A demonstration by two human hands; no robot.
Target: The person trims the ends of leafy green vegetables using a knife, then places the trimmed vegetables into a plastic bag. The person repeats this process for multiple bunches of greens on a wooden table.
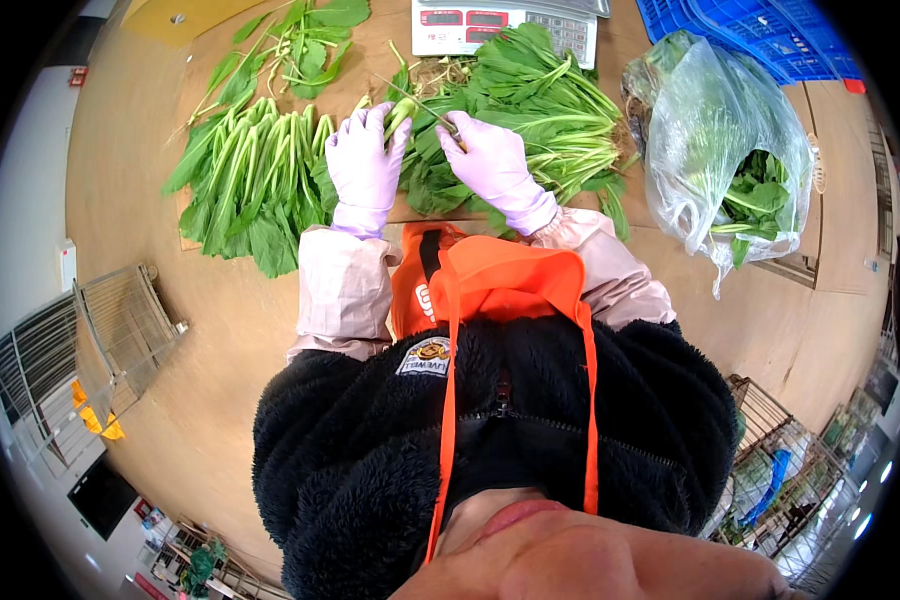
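My left hand point(362, 165), in a pale lilac glove, is closed round the pale stem end of a leafy green point(400, 112). My right hand point(495, 172), gloved alike, grips a thin knife point(418, 102) whose blade points up and left, close to that stem. Left of my hands lies a row of leafy greens point(255, 170), stems away from me and leaves toward me. On the right a larger pile of greens point(540, 110) has its roots toward the right. Root trimmings point(440, 75) lie just beyond the knife.
A white scale point(450, 35) with red displays stands at the far side of the brown table point(210, 310). Loose leaves point(315, 50) lie far left. To the right sits a clear plastic bag point(710, 130) of greens, with a blue crate point(760, 35) behind it.
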